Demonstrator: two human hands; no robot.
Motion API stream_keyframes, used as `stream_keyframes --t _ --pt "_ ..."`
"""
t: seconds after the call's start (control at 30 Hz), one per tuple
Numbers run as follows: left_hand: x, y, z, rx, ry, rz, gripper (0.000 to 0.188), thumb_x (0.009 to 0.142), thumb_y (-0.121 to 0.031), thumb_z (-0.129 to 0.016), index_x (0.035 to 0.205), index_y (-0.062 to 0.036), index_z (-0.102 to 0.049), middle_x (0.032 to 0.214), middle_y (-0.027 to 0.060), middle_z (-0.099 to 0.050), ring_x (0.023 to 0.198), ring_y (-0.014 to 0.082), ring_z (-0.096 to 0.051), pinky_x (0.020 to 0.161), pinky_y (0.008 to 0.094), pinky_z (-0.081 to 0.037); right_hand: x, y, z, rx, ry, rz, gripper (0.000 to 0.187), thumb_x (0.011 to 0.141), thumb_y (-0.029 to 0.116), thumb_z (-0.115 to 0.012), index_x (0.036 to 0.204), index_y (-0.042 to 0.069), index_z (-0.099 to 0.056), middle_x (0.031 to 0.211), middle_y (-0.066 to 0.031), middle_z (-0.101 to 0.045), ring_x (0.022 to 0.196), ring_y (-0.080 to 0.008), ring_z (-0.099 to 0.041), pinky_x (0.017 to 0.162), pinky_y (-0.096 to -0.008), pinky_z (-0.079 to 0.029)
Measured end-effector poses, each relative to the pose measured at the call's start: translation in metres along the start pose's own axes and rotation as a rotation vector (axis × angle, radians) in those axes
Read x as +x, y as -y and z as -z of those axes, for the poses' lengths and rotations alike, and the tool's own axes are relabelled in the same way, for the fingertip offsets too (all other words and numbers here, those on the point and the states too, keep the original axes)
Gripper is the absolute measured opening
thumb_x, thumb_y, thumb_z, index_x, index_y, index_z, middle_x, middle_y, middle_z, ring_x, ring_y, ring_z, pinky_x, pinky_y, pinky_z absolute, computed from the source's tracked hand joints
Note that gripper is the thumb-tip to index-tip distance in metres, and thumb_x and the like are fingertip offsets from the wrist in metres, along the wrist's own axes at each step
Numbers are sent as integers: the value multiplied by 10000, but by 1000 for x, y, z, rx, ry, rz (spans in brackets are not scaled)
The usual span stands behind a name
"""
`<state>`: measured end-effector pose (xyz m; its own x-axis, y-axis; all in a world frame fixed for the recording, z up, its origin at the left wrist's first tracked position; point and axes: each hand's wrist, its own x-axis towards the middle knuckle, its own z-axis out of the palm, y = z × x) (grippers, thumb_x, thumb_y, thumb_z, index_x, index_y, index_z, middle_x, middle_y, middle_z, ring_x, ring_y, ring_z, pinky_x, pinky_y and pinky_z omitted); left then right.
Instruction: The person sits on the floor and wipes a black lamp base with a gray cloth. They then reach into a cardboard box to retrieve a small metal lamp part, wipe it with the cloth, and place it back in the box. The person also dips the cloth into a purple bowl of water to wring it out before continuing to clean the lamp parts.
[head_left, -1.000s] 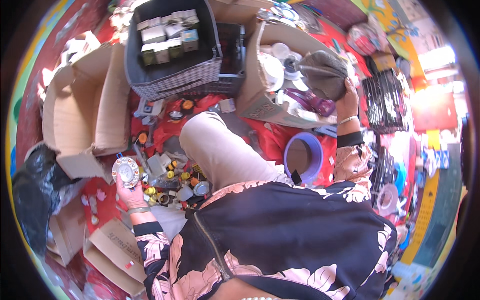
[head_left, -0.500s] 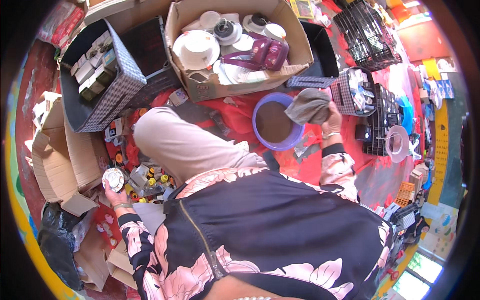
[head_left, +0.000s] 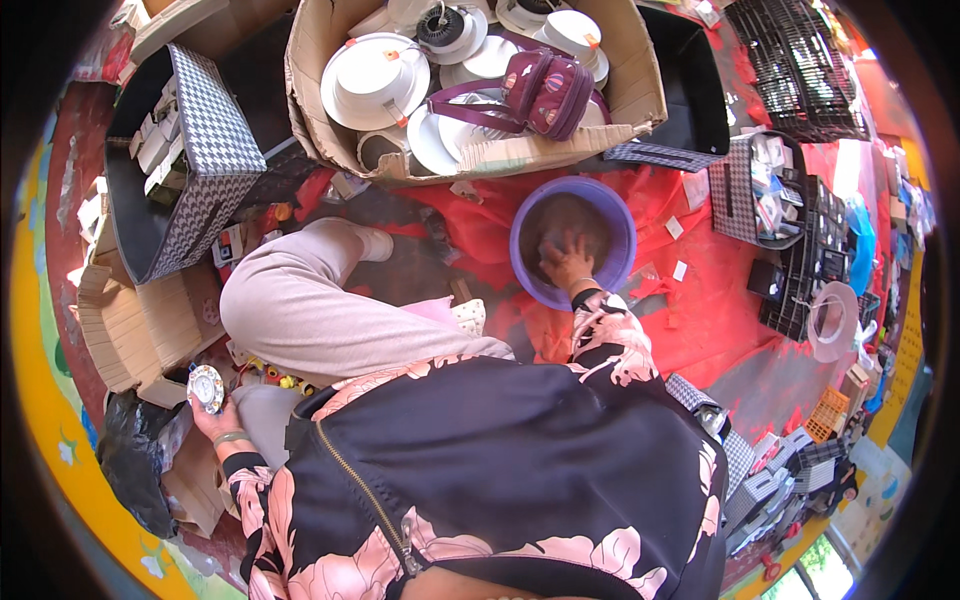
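My left hand (head_left: 213,418) is closed on a small round white fitting (head_left: 206,388) with a patterned rim, held up at the left beside my knee. At the centre right, my right hand (head_left: 569,265) is down inside a purple basin (head_left: 627,232) of murky brown water. Its fingers are partly under the surface, around a grey cloth (head_left: 562,222) that shows only as a blurred patch in the water. The basin stands on red sheeting, just beyond my right sleeve.
Ahead stands a cardboard box (head_left: 645,88) of round white lamp fittings (head_left: 375,80), with a maroon bag (head_left: 548,92) on top. A houndstooth bin (head_left: 212,125) and an open carton (head_left: 140,335) are at the left. Black crates (head_left: 800,70) and a box of small packages (head_left: 735,190) line the right.
My right hand has moved down and left, carrying the grey cloth from beside the basin into its water. My left hand has shifted slightly left and down, still holding the round fitting.
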<state>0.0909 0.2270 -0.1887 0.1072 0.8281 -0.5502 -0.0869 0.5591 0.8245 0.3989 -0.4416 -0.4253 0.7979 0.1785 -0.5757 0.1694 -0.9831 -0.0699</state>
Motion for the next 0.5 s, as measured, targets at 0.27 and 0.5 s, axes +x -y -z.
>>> stream_keyframes --t 0.27,0.5 --pt "-39 5 -22 85 -95 -11 368 880 -302 -485 1187 -108 -536 1166 49 -584 1055 233 -544 875 418 -402 15 23 -21 84 105 -209 788 718 410 -651 1388 325 -243 1465 -91 -171 1358 -338 -102 995 -557 -286" --pt "-24 -1 -41 -13 -17 -17 389 872 -361 -500 1186 -136 -545 1178 16 -575 1078 226 -507 946 459 -304 49 -51 -55 614 -430 -345 315 776 199 -475 983 15 -623 930 -249 -615 900 -388 -592 806 -432 -457"
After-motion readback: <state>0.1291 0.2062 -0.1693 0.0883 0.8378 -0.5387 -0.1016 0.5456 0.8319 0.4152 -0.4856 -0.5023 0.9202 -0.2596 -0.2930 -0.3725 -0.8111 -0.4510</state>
